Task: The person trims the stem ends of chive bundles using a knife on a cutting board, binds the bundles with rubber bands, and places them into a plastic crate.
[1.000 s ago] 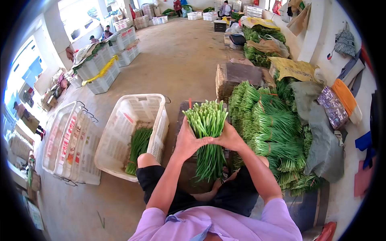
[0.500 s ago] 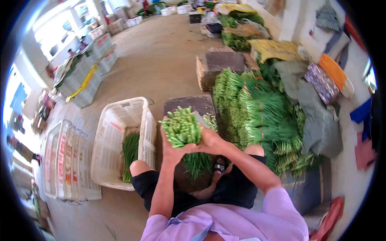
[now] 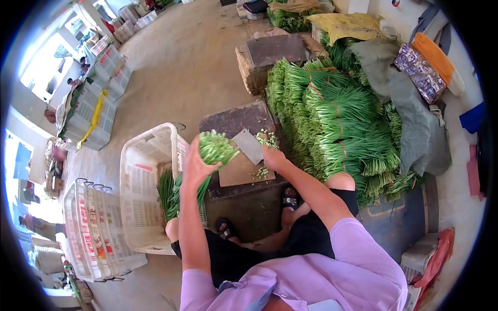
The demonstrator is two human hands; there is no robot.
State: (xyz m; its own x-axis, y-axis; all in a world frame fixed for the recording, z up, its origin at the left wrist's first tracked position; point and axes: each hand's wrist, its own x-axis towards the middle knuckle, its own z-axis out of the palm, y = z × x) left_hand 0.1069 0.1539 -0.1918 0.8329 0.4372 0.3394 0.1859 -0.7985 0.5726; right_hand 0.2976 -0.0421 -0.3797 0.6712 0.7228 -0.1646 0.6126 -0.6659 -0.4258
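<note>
My left hand point(image 3: 193, 167) is closed around a bunch of long green stems point(image 3: 217, 148), holding it up near the right rim of the white crate. The pale cut ends face up and right, and the green tops hang down toward the crate. My right hand point(image 3: 275, 158) is closed at the handle end of a cleaver point(image 3: 249, 147), whose broad blade lies over a cutting board point(image 3: 233, 173); the handle is hidden by the fingers. Small chopped stem pieces point(image 3: 266, 139) lie beside the blade and on the board.
The white plastic crate point(image 3: 136, 207) at my left holds some green stems point(image 3: 167, 194). Beside it stand stacked crates point(image 3: 85, 233). At my right is a large pile of tied green bundles point(image 3: 332, 119), with grey sheeting point(image 3: 417, 124) over its far side. A dark block point(image 3: 275, 51) stands ahead.
My hands have separated. The left has carried the bunch left toward the crate, while the right has come down to the cleaver's handle. The board and cleaver are now uncovered.
</note>
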